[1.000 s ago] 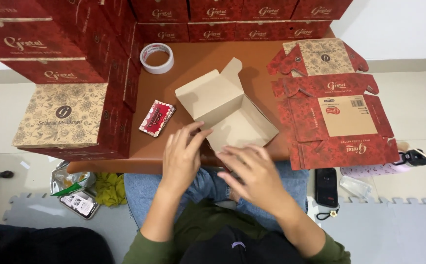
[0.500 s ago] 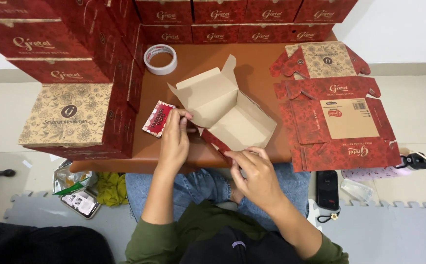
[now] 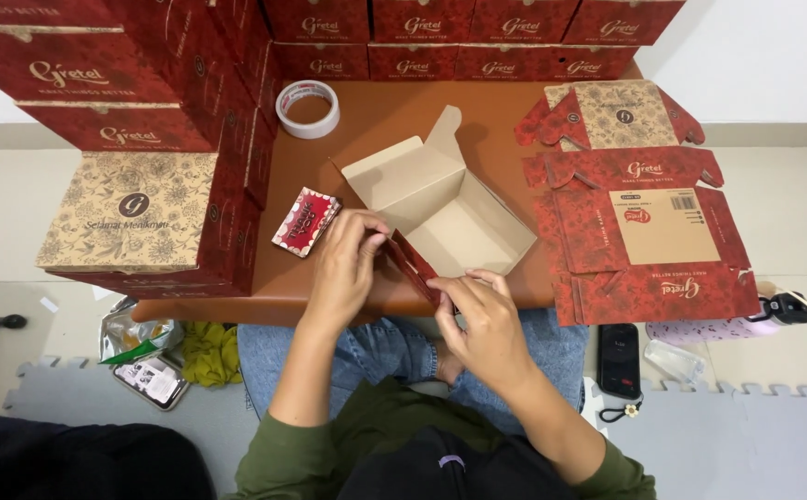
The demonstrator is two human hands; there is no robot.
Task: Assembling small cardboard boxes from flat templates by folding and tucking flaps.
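Note:
A half-folded cardboard box (image 3: 440,208), plain brown inside and red outside, lies open on the brown table (image 3: 394,120) in front of me. My left hand (image 3: 343,264) pinches the near red side flap at its left end. My right hand (image 3: 477,319) grips the same flap at the box's near corner. Its lid flap stands up at the far side. A small red packet (image 3: 305,220) lies just left of my left hand.
Flat unfolded red box blanks (image 3: 649,231) are stacked at the right. Finished red boxes (image 3: 135,139) are piled along the left and back. A roll of tape (image 3: 307,108) lies at the back. On the floor by my right leg are a phone (image 3: 618,359) and a bottle (image 3: 746,324).
The box has been lifted and spread open in front of me. My left hand moved from the table edge up to the near flap, and my right hand came up to the same flap.

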